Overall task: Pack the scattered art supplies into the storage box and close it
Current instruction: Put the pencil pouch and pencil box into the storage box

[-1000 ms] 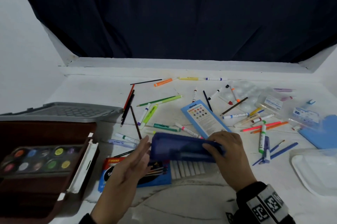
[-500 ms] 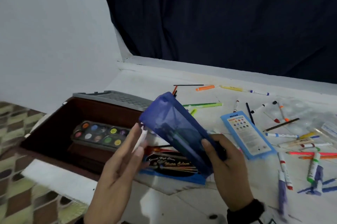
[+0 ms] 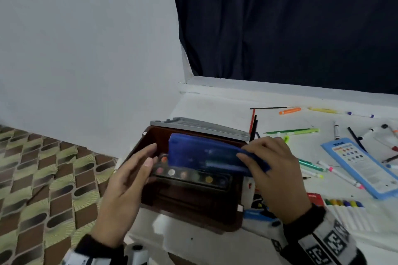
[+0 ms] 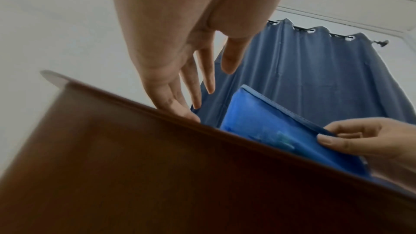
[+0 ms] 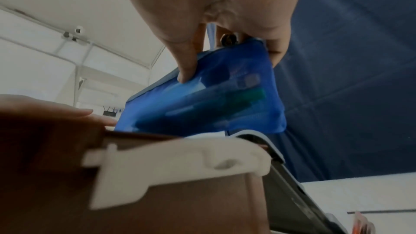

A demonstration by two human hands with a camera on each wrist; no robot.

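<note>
A translucent blue zip pouch (image 3: 206,155) with pens inside hangs over the open brown storage box (image 3: 193,210). My right hand (image 3: 271,169) pinches the pouch's right end between thumb and fingers, seen close in the right wrist view as the pouch (image 5: 216,99). My left hand (image 3: 137,165) is open with straight fingers just left of the pouch, near the box's left wall (image 4: 157,149), not gripping the pouch (image 4: 276,131). A watercolour palette (image 3: 193,175) lies in the box under the pouch. The grey lid (image 3: 200,127) stands behind the box.
Markers, pencils and brushes lie scattered over the white table (image 3: 301,122) to the right. A blue paint card (image 3: 364,167) and a crayon set (image 3: 344,206) lie near my right wrist. A patterned floor (image 3: 43,178) shows to the left, past the table's edge.
The right hand carried the pouch left from over the table to above the box and lowered it level. The left hand went with it. The view swung left.
</note>
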